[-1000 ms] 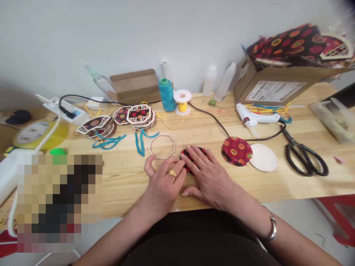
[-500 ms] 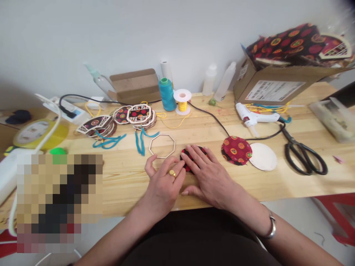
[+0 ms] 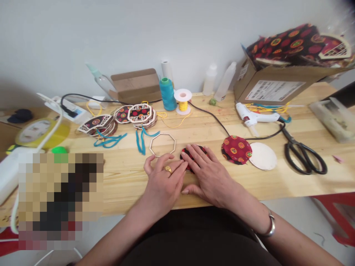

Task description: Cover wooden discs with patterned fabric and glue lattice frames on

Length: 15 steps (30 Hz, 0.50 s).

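Observation:
My right hand (image 3: 206, 168) lies flat, fingers stretched, over a round fabric-covered piece (image 3: 183, 150) in black and red on the wooden table. Most of that piece is hidden under the palm. From the left, my left hand (image 3: 165, 181), with a gold ring, reaches its forefinger to the piece's edge by the right fingertips. Its other fingers are bent and apart; the thumb is largely hidden. Just beyond the left hand is a thin octagonal frame (image 3: 174, 145). Right of my hands, a red patterned fabric disc (image 3: 236, 149) overlaps a white disc (image 3: 263, 156).
Black-handled scissors (image 3: 305, 157) and a white glue gun (image 3: 256, 117) with a trailing cord lie right. Blue thread (image 3: 168, 96), a yellow spool (image 3: 182, 103) and framed fabric ornaments (image 3: 140, 113) stand or lie behind. A cardboard box (image 3: 266, 87) holds fabric at back right.
My left hand has shifted very slightly, its fingers a little more spread. My right hand stays flat on the fabric-covered piece. The camera view moves a touch.

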### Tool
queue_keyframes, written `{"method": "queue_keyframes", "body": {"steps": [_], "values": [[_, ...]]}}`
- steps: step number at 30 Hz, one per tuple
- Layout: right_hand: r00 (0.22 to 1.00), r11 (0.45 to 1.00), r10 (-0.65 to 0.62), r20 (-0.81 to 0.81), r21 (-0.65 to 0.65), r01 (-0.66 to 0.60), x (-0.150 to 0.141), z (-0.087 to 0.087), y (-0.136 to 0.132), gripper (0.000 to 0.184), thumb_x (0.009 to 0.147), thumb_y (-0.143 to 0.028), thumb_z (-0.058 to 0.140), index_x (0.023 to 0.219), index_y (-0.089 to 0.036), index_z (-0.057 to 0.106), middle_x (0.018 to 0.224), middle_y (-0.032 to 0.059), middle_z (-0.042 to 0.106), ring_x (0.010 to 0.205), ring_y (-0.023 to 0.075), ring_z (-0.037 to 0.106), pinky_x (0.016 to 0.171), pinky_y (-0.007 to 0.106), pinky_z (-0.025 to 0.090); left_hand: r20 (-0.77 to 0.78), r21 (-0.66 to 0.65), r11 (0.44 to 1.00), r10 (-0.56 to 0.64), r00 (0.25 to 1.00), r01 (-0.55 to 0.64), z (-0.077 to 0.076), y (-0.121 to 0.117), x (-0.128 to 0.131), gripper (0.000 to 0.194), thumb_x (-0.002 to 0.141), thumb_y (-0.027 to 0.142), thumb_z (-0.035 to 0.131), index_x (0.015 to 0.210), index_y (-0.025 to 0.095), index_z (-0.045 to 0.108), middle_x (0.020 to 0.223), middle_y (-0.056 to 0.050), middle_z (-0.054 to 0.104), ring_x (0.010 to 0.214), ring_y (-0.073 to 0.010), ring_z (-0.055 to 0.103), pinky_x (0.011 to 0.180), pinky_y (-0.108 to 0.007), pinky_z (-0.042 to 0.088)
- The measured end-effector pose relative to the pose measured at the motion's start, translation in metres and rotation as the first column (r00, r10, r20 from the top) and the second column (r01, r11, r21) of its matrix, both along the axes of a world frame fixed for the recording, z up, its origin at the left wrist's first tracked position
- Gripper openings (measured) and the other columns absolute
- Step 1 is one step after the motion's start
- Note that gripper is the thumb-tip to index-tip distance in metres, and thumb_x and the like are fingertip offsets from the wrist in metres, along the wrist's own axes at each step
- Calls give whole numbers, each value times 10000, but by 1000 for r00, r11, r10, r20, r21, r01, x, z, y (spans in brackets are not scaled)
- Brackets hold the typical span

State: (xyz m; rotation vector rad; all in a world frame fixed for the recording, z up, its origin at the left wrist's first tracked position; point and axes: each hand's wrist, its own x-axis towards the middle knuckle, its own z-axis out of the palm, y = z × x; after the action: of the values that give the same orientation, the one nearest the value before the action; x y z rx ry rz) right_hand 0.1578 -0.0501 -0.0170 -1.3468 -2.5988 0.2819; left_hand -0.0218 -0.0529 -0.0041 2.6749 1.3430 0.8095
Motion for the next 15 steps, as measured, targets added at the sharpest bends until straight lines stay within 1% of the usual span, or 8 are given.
{"method": "queue_keyframes", "body": {"steps": [5,8,11,15], "values": [[1000,1000,5,3,-7,-5,0,1,0,887,840,-724,307,1461,-92,271,1542,144,215,1434,249,138,1158,467,126,-33,-35,999,-23,999,22,-3,0,-6,185,848,191,592,1009,217,678,1091,-44,708,1152,-315,477,966,-568,258],[1000,1000,2,1,-4,-2,1,0,0,904,827,-729,339,1461,-88,270,1542,153,212,1431,262,145,1154,480,142,-84,-15,997,-82,993,81,-3,2,-12,226,837,184,601,1049,226,667,1129,-37,694,1174,-332,454,972,-580,254],[1000,1000,1,3,-5,-1,0,0,-1,909,818,-724,374,1463,-93,268,1540,160,214,1429,280,148,1147,500,157,-137,-6,991,-134,981,135,-1,5,-18,257,843,171,587,1084,236,648,1161,-28,681,1185,-335,448,980,-587,246],[1000,1000,-6,11,-22,6,0,0,-1,912,818,-729,364,1465,-95,261,1544,160,199,1431,287,138,1143,507,157,-175,-43,984,-179,968,174,4,7,-22,272,850,161,567,1100,245,633,1202,-25,661,1193,-335,449,983,-590,246]]}}
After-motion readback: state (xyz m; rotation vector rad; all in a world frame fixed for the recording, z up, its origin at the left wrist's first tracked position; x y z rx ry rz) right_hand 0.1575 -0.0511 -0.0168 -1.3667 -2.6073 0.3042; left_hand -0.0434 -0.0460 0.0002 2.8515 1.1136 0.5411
